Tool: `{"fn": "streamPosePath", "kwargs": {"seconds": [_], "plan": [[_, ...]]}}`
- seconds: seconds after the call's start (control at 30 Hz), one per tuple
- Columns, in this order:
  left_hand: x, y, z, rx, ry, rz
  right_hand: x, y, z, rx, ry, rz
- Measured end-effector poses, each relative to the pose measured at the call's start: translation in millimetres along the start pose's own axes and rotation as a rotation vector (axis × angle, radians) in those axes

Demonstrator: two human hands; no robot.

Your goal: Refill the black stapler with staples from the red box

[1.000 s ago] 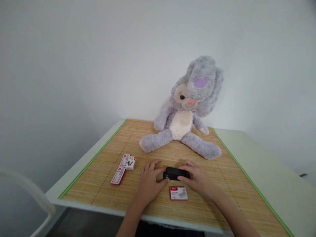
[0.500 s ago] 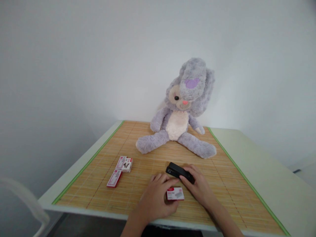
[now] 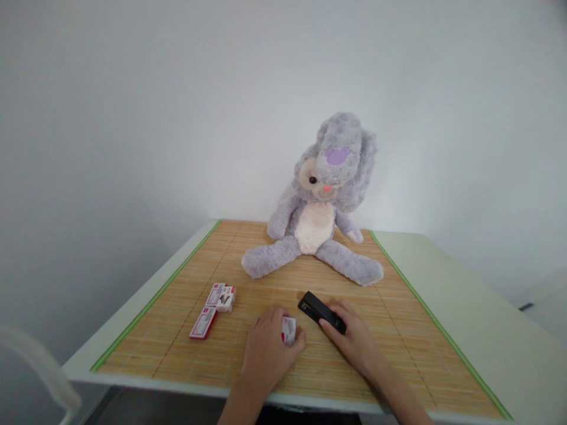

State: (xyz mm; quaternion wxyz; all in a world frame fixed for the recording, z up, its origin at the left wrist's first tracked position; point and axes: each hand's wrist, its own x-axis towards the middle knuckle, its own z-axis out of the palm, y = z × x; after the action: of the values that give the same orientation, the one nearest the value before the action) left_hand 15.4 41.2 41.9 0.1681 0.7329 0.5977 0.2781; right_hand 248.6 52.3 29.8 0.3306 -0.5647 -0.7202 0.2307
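Head view: a small red-and-white staple box (image 3: 288, 330) is pinched in the left hand (image 3: 269, 349), fingers curled round it, tilted up off the bamboo mat (image 3: 398, 330) near the front edge, presumably so that an end flap is presented; the black stapler (image 3: 321, 311) is pinned flat on the mat just right of it under the fingertips of the right hand (image 3: 354, 339), steadied rather than lifted; grip there is a light press, not a full clasp. Two more staple boxes (image 3: 215, 307) lie left of the hands, well apart from them. A grey plush rabbit (image 3: 319, 218) is propped seated at the far side against the wall; the table (image 3: 465, 295) extends bare to the right.
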Motion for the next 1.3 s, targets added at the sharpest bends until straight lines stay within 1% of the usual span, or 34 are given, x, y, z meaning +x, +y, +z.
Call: {"fn": "streamPosePath", "kwargs": {"seconds": [0.07, 0.13, 0.23, 0.3, 0.33, 0.5, 0.6, 0.77, 1.1, 1.2, 1.3], "plan": [[-2.7, -2.2, -6.5, -0.029, -0.033, 0.017, -5.1, -3.3, -1.7, 0.008, -0.022, 0.023], [-5.9, -6.6, -16.6, -0.074, -0.112, 0.046, -12.0, -7.4, -3.9, 0.044, -0.060, 0.033], [-8.9, -15.6, -32.0, -0.147, -0.263, 0.090, -23.3, -13.7, -7.6, 0.136, -0.135, 0.031], [-8.3, -20.3, -38.0, -0.176, -0.324, 0.108, -29.9, -17.3, -10.2, 0.201, -0.180, 0.033], [-7.4, -21.6, -39.2, -0.179, -0.334, 0.108, -32.4, -18.6, -11.3, 0.223, -0.196, 0.037], [-2.9, -19.8, -33.4, -0.157, -0.296, 0.100, -37.0, -21.1, -10.9, 0.219, -0.236, 0.054], [-3.6, -18.4, -28.4, -0.155, -0.270, 0.118, -36.6, -21.5, -4.1, 0.175, -0.210, 0.031], [-5.7, -19.9, -22.6, -0.147, -0.268, 0.158, -38.0, -24.4, 6.7, 0.073, -0.156, 0.022], [0.2, -14.4, -15.7, -0.139, -0.274, 0.227, -41.3, -27.1, 10.1, 0.046, -0.134, 0.035], [-1.2, -17.1, -15.6, -0.159, -0.297, 0.211, -41.3, -25.5, 10.5, 0.045, -0.134, 0.044], [-3.9, -22.3, -24.5, -0.227, -0.318, 0.137, -42.5, -23.9, 10.5, 0.041, -0.149, 0.045]]}}
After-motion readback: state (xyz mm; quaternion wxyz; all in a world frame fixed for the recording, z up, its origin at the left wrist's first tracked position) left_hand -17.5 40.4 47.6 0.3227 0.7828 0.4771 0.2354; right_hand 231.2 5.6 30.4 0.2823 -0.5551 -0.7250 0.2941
